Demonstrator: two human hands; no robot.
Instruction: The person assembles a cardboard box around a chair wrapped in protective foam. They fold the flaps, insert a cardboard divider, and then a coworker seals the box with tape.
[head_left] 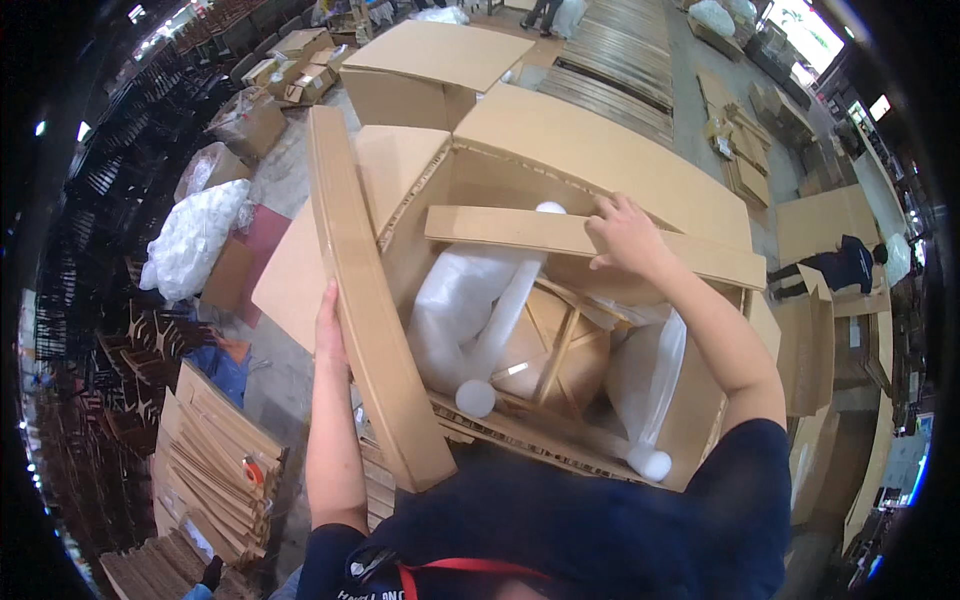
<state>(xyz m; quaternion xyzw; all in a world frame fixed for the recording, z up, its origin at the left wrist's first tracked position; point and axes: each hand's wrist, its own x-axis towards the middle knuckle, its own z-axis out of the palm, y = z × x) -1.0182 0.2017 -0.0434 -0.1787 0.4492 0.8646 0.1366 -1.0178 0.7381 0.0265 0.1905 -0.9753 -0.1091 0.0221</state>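
Observation:
In front of me stands a large open cardboard box [500,175] holding wooden furniture with foam-wrapped legs [505,312] and rounded white ends. My left hand [330,322] grips the outer side of a long folded cardboard strip [365,300], tilted upright along the box's left side; some of its fingers are hidden. A second long cardboard strip [500,228] lies across the box's far part, above the furniture. My right hand [628,235] is closed over its middle. Inside the box, wooden bars [560,355] cross over a brown panel.
Another cardboard box [430,60] stands just beyond this one. White foam packaging [195,240] and smaller boxes lie on the left. Stacked flat cardboard [215,460] is at lower left, with a tape dispenser [253,470] on it. A person [848,270] bends among boxes at right.

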